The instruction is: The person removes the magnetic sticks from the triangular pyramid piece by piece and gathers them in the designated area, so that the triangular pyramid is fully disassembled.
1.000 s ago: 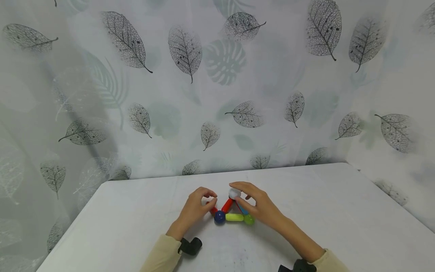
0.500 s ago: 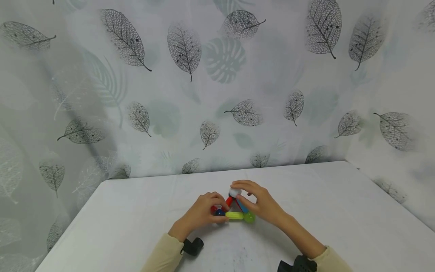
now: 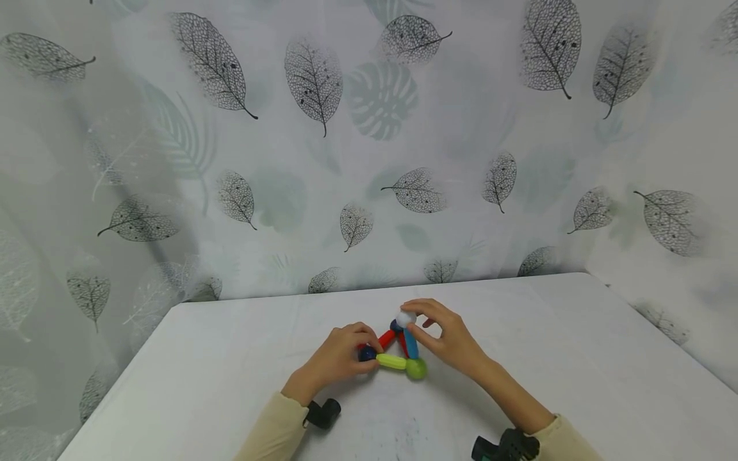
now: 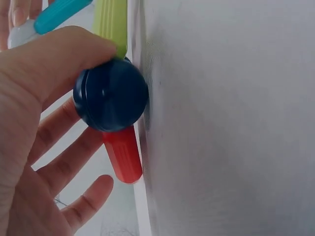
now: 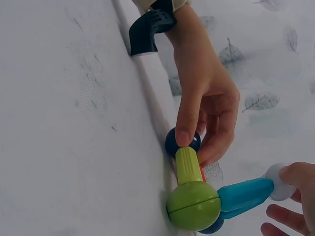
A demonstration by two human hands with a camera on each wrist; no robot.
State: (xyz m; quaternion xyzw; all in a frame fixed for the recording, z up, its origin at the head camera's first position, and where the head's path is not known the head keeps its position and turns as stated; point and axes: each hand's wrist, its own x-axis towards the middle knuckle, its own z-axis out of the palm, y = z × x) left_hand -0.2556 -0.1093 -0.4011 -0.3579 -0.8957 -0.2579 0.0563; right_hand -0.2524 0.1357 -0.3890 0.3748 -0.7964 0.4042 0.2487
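Note:
My left hand (image 3: 340,355) pinches the near-left dark blue ball (image 4: 113,96) where a yellow-green rod (image 5: 188,164) joins it. A short red rod (image 4: 123,155) sticks out from that ball's other side. The yellow-green rod runs to a green ball (image 3: 416,369) on the table. From there a blue rod (image 5: 246,196) slants up to a white ball (image 3: 405,319), which my right hand (image 3: 455,339) holds between thumb and fingers. Behind, another dark blue ball (image 3: 396,325) meets a red rod (image 3: 387,339); a further red rod (image 3: 403,346) is partly hidden by the blue one.
The pieces stand on a white-covered table (image 3: 519,333), whose far edge meets a leaf-patterned curtain (image 3: 369,153). A black wrist camera (image 3: 324,413) sits on the left wrist and another black camera (image 3: 507,445) on the right.
My left hand has moved from the red rod at the left onto the dark blue ball. My right hand shifts slightly right with the white ball, uncovering the rear blue ball; the frame turns a little.

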